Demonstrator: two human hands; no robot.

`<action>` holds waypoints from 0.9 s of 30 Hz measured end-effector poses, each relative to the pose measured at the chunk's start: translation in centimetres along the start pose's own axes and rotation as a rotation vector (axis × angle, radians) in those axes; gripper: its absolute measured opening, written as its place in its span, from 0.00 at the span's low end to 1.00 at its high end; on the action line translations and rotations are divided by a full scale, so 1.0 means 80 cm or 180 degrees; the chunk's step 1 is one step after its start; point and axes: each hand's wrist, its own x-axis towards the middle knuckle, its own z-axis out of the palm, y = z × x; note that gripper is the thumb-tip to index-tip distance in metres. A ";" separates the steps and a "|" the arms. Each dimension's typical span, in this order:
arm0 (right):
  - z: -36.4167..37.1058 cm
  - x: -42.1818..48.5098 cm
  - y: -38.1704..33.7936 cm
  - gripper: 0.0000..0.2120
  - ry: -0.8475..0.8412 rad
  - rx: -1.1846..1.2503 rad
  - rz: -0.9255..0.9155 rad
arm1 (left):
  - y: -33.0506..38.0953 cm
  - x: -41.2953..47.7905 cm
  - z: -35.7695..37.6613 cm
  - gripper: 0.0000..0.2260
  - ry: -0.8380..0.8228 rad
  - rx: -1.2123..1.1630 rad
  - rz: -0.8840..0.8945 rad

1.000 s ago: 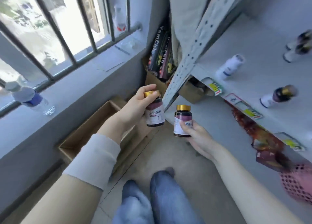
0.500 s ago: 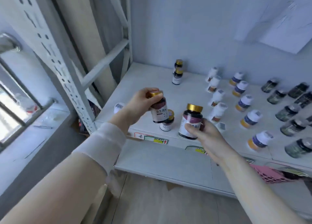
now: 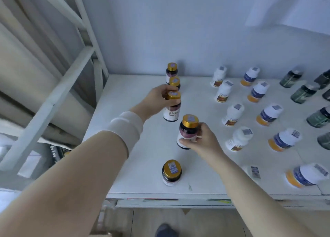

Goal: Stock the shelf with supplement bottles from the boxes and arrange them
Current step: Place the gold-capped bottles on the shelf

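My left hand (image 3: 157,99) grips a dark gold-capped supplement bottle (image 3: 171,110) by its neck, over the white shelf (image 3: 128,111). My right hand (image 3: 201,140) holds a second gold-capped bottle (image 3: 187,131) by its side, just in front of the first one. Two matching bottles (image 3: 172,72) stand in a row behind the left hand at the back of the shelf. One more gold-capped bottle (image 3: 171,172) stands near the front edge. Whether the held bottles touch the shelf cannot be told.
White bottles (image 3: 232,114) with brown labels, blue-and-orange bottles (image 3: 267,115) and dark green bottles (image 3: 301,94) stand in rows to the right. A loose barcode label (image 3: 254,171) lies on the shelf. The perforated white shelf frame (image 3: 53,94) rises at the left.
Both hands have carried their bottles from near the floor up and forward over the shelf. The view has swung from the window and box to the shelf top.
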 end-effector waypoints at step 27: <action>0.043 0.050 0.051 0.35 -0.0216 -0.0775 -0.0224 | -0.067 0.048 0.012 0.29 -0.0385 0.1009 0.0587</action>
